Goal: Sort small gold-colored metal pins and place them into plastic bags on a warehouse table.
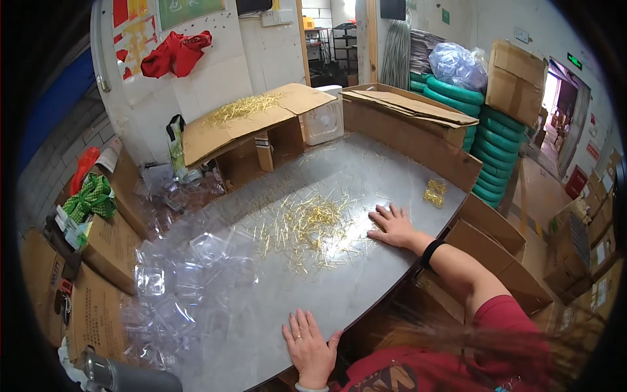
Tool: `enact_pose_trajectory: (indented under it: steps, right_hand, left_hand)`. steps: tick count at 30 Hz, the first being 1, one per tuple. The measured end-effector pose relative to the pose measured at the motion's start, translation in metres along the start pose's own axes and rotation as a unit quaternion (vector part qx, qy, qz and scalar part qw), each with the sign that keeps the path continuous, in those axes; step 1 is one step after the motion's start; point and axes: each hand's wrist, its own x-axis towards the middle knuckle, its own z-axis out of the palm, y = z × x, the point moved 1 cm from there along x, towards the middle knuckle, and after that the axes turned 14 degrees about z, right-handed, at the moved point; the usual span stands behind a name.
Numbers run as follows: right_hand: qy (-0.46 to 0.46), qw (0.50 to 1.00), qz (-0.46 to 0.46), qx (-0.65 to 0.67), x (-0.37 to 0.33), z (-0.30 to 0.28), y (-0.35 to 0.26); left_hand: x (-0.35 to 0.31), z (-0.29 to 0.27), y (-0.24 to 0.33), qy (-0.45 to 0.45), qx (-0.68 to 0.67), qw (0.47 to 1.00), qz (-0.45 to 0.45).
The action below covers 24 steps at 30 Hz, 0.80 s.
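A loose pile of thin gold-coloured metal pins (317, 219) is spread over the middle of the grey tabletop (353, 294). My right hand (394, 227) lies flat at the pile's right edge, fingers spread, with a few pins close to the fingertips. Down at the table's near edge, my left hand (309, 346) rests palm down with its fingers stretched out and holds nothing. A small clear case filled with gold pins (435, 193) sits near the right edge of the table. Many clear plastic boxes (189, 281) are heaped on the left side.
More gold pins (245, 108) lie on a cardboard shelf (196, 138) at the back. A cardboard barrier (411, 130) borders the far right. Green coils (496, 153) are stacked behind it. Cartons (98, 313) and a grey bottle (127, 375) stand at the left.
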Motion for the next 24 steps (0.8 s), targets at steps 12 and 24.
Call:
enact_pose_trajectory:
  steps: [12, 24]
  right_hand:
    - [0.177, 0.969, 0.039, 0.17, -0.089, 0.034, -0.076]
    - [-0.051, 0.975, -0.143, 0.164, -0.032, -0.012, -0.11]
  left_hand:
    - [0.002, 0.004, 0.003, 0.001, 0.036, 0.999, 0.021]
    - [0.003, 0.0, 0.004, -0.033, 0.028, 0.999, 0.008]
